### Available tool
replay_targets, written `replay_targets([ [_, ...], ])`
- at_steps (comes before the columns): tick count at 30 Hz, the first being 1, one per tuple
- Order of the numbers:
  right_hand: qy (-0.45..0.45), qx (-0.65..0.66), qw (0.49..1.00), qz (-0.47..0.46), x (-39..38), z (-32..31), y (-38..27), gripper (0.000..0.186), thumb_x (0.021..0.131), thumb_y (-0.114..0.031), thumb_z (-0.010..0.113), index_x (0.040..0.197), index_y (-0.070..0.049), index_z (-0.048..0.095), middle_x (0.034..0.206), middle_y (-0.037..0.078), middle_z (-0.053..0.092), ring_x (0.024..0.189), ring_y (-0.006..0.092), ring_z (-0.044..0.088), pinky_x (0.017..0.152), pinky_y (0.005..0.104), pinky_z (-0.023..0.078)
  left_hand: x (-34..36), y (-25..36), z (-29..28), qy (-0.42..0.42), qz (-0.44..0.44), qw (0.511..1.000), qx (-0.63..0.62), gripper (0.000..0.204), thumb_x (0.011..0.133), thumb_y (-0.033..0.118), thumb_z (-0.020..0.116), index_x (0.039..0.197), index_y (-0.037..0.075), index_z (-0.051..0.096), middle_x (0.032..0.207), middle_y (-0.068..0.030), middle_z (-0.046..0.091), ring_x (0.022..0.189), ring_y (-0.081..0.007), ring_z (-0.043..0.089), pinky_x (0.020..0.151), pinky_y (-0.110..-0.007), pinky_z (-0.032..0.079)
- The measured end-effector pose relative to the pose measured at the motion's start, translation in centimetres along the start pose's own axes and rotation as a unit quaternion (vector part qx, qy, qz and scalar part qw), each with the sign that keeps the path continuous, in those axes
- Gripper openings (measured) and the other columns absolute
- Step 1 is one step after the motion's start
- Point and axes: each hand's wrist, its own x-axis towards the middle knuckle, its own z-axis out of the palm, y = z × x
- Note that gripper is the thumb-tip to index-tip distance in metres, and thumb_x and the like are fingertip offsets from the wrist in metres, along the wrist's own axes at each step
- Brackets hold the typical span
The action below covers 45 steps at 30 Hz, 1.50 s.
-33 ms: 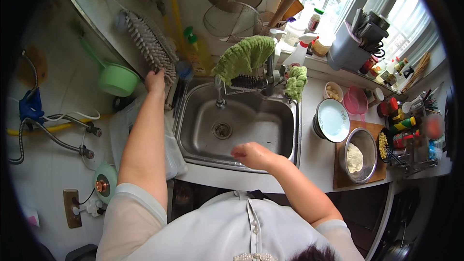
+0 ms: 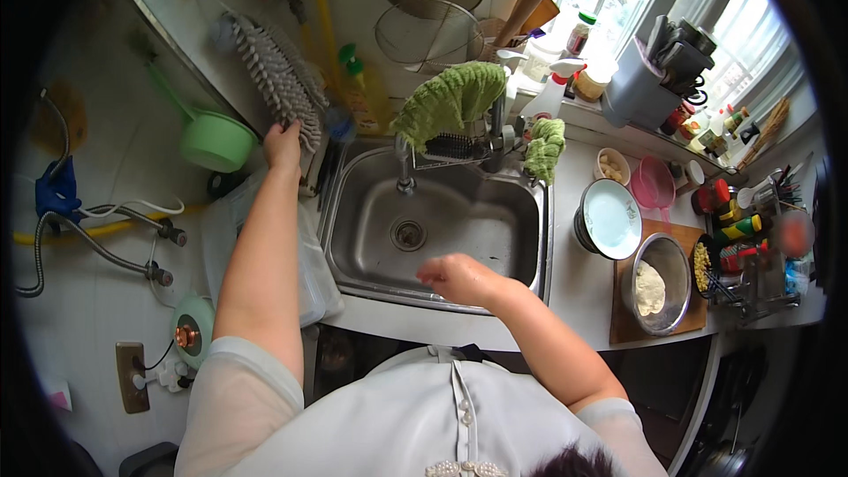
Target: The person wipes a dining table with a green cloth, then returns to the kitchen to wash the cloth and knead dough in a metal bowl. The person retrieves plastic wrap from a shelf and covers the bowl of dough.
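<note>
My left hand point(image 2: 283, 146) reaches to the far left wall, its fingers closed on the lower end of a grey-white shaggy chenille towel point(image 2: 276, 71) that hangs from a hook. Over the front part of the steel sink point(image 2: 521, 212) is my right hand point(image 2: 459, 280), wet-looking and holding nothing. Its fingers are loosely bent and a little blurred, pointing left. Beneath it the sink basin shows its drain point(image 2: 409, 235). A green cloth point(image 2: 455, 102) drapes over the rack and tap area behind the sink, and a smaller green cloth point(image 2: 544, 150) hangs beside it.
On the right counter, a steel bowl of dough point(image 2: 650, 290) stands on a wooden board point(image 2: 625, 322), next to stacked bowls point(image 2: 611, 219) and a pink strainer point(image 2: 652, 181). A green dipper point(image 2: 216, 143) hangs at left. A knife block point(image 2: 640, 79) and bottles line the window sill.
</note>
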Motion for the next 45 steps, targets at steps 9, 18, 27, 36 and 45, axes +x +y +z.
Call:
replay_targets([
  [9,0.144,0.427,0.865,-0.222,11.8,-7.3,-10.0,0.031,0.091,-0.019,0.057,0.117,-0.002,0.059,0.110,0.008,0.065,0.100,0.0182,0.059,0.089,0.0298,0.045,-11.6,8.2,-5.5,-0.317,0.051,0.905,-0.280,0.058,0.081,0.032,0.075,0.124,-0.001,0.053,0.114,-0.0102,0.062,0.102,-0.0193,0.062,0.089,-0.030,0.050],
  [18,0.168,0.603,0.741,-0.242,14.8,-2.3,-16.7,0.053,0.094,-0.034,0.058,0.133,-0.004,0.039,0.123,0.008,0.052,0.110,0.0173,0.051,0.097,0.0315,0.038,-10.0,8.8,3.3,-0.279,-0.003,0.699,-0.658,0.052,0.089,0.047,0.058,0.123,0.008,0.055,0.112,-0.0089,0.061,0.102,-0.0197,0.059,0.085,-0.039,0.051],
  [27,0.075,0.651,0.714,-0.246,16.2,-3.7,-14.6,0.042,0.099,-0.034,0.049,0.130,-0.007,0.043,0.121,0.009,0.054,0.109,0.0170,0.053,0.096,0.0306,0.041,-14.2,5.8,4.0,-0.136,0.307,0.882,-0.331,0.038,0.101,0.022,0.037,0.134,0.002,0.040,0.132,-0.0105,0.045,0.120,-0.0179,0.043,0.101,-0.030,0.036],
  [36,0.046,0.428,0.869,-0.245,13.1,-2.8,-13.2,0.047,0.102,-0.033,0.039,0.129,0.004,0.047,0.121,0.013,0.059,0.111,0.0206,0.057,0.098,0.0324,0.043,-13.6,8.7,2.1,-0.239,0.080,0.749,-0.613,0.044,0.099,0.030,0.042,0.133,0.003,0.043,0.128,-0.0119,0.051,0.115,-0.0202,0.051,0.099,-0.033,0.041],
  [45,0.005,0.711,0.677,-0.187,10.2,-3.1,-16.1,0.040,0.090,-0.017,0.053,0.127,-0.001,0.050,0.123,0.012,0.059,0.113,0.0254,0.057,0.100,0.0395,0.041,-15.2,10.9,-2.5,-0.305,0.007,0.716,-0.628,0.050,0.097,0.038,0.047,0.133,0.004,0.046,0.124,-0.0134,0.058,0.110,-0.0225,0.059,0.097,-0.035,0.047],
])
